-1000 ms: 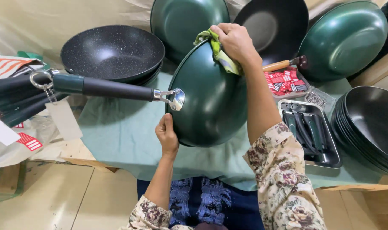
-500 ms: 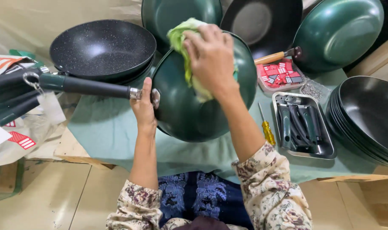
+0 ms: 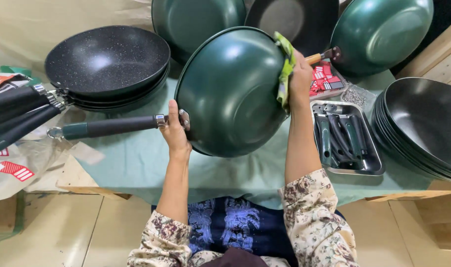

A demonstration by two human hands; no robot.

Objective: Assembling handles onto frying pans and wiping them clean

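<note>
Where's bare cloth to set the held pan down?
Free: the pale green tablecloth along the near edge, below the dark green pan held up by the left hand and right hand. Crowded: the black speckled pan stack at far left, the steel tray and black pan stack at right.

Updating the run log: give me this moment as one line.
left hand: grips green wok at handle base | right hand: presses green cloth on wok's rim | wok: tilted above table

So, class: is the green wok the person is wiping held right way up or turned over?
Turned over and tilted: the green wok shows its domed outer bottom. The left hand grips near its handle; the right hand presses a cloth on it.
</note>
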